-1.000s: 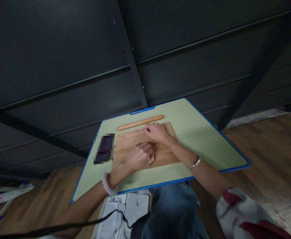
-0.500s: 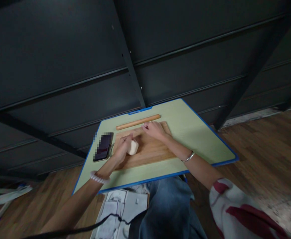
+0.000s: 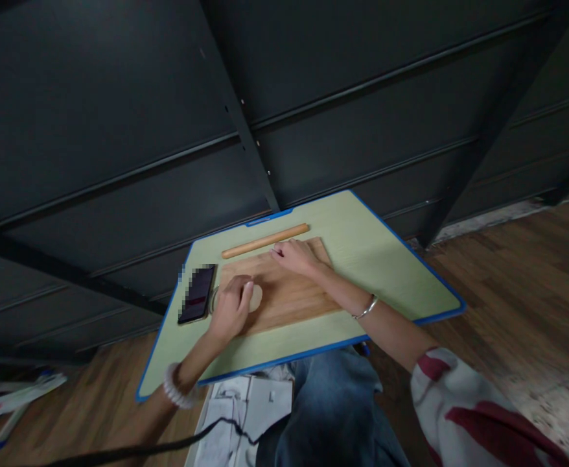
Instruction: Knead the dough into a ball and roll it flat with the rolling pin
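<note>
A pale, rounded lump of dough [image 3: 256, 299] sits low at the left part of a wooden cutting board [image 3: 294, 301]. My left hand [image 3: 232, 307] is closed on the dough's left side, its thumb lying along the top, and covers part of it. Near the board's far edge, my right hand [image 3: 294, 255] is curled into a fist. Whatever its fingers may hold is hidden. Just beyond the board lies a wooden rolling pin [image 3: 265, 241], untouched by either hand.
The board rests on a small light-green table [image 3: 382, 266] with a blue edge. A phone [image 3: 197, 293] lies at its left, beside a partly hidden round rim [image 3: 212, 299]. Dark metal panels [image 3: 168, 188] stand behind. Under the table is a box [image 3: 245, 415] of white items.
My left hand has turned and lowered with the dough, its back now facing up more. The dough looks flatter against the board. The right hand keeps its fist in nearly the same place.
</note>
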`<action>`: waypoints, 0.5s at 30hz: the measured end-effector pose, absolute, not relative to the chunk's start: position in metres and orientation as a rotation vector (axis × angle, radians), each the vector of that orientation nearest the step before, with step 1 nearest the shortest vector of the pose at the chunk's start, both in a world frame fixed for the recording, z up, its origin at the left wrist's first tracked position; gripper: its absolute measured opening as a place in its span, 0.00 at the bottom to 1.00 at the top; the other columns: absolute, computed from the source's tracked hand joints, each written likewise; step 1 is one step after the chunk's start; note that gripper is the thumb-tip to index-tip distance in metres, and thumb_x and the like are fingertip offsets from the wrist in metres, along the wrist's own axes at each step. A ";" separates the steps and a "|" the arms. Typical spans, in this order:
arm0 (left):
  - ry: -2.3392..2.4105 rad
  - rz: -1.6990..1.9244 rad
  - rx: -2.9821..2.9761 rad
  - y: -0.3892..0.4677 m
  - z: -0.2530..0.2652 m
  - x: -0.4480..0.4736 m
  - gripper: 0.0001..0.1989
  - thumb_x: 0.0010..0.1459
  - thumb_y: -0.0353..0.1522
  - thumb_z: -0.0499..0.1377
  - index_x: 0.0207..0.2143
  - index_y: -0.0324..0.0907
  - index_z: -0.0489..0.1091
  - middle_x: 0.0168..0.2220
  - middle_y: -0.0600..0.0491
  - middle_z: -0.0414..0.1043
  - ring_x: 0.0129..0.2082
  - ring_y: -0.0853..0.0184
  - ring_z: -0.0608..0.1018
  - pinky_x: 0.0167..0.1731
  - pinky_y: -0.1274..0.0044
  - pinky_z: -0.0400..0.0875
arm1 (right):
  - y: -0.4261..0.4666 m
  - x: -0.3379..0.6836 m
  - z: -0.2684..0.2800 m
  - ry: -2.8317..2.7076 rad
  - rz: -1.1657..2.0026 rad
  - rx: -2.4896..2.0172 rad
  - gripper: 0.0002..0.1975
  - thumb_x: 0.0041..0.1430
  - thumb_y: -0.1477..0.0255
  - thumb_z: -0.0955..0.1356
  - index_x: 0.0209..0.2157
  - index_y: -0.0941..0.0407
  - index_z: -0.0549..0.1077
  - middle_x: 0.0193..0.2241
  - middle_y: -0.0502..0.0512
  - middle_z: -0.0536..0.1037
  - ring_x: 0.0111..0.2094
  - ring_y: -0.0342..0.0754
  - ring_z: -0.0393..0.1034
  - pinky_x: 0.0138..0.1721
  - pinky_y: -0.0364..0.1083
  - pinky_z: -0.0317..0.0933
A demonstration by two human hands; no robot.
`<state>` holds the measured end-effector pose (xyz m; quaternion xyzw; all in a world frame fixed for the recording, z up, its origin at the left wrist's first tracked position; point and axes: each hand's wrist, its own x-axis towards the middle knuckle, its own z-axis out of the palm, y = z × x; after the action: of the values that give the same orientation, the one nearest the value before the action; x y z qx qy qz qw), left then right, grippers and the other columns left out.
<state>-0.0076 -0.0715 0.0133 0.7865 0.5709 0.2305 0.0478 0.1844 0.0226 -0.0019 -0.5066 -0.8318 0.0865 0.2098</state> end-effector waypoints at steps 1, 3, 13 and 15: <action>1.741 0.719 2.428 -0.075 0.012 -0.001 0.18 0.62 0.42 0.45 0.42 0.39 0.65 0.41 0.45 0.71 0.43 0.60 0.73 0.44 0.69 0.66 | 0.022 0.184 -0.001 -2.311 0.249 -1.406 0.21 0.65 0.63 0.55 0.32 0.56 0.75 0.34 0.57 0.79 0.35 0.48 0.71 0.34 0.43 0.55; 1.745 0.714 2.533 -0.080 0.010 0.012 0.22 0.54 0.46 0.55 0.43 0.39 0.65 0.42 0.45 0.69 0.44 0.57 0.72 0.45 0.67 0.66 | 0.021 0.184 0.000 -2.299 0.266 -1.415 0.21 0.65 0.63 0.55 0.32 0.56 0.75 0.34 0.57 0.79 0.35 0.48 0.72 0.33 0.42 0.55; 1.765 0.768 2.319 -0.042 0.013 0.029 0.14 0.56 0.38 0.52 0.26 0.39 0.70 0.27 0.49 0.73 0.29 0.64 0.73 0.34 0.73 0.66 | 0.019 0.185 0.004 -2.302 0.236 -1.448 0.19 0.64 0.64 0.57 0.34 0.57 0.75 0.36 0.59 0.79 0.37 0.49 0.72 0.34 0.43 0.56; 1.709 0.806 2.147 -0.034 0.019 0.025 0.14 0.54 0.37 0.53 0.23 0.38 0.70 0.23 0.52 0.72 0.24 0.67 0.71 0.29 0.76 0.65 | 0.018 0.186 0.004 -2.302 0.229 -1.451 0.19 0.64 0.64 0.57 0.34 0.57 0.75 0.36 0.59 0.79 0.37 0.50 0.72 0.34 0.43 0.56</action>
<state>0.0249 -0.0337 0.0192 0.7431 0.5918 0.2789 0.1404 0.1856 0.0182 0.0042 -0.5202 -0.8252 0.0821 0.2041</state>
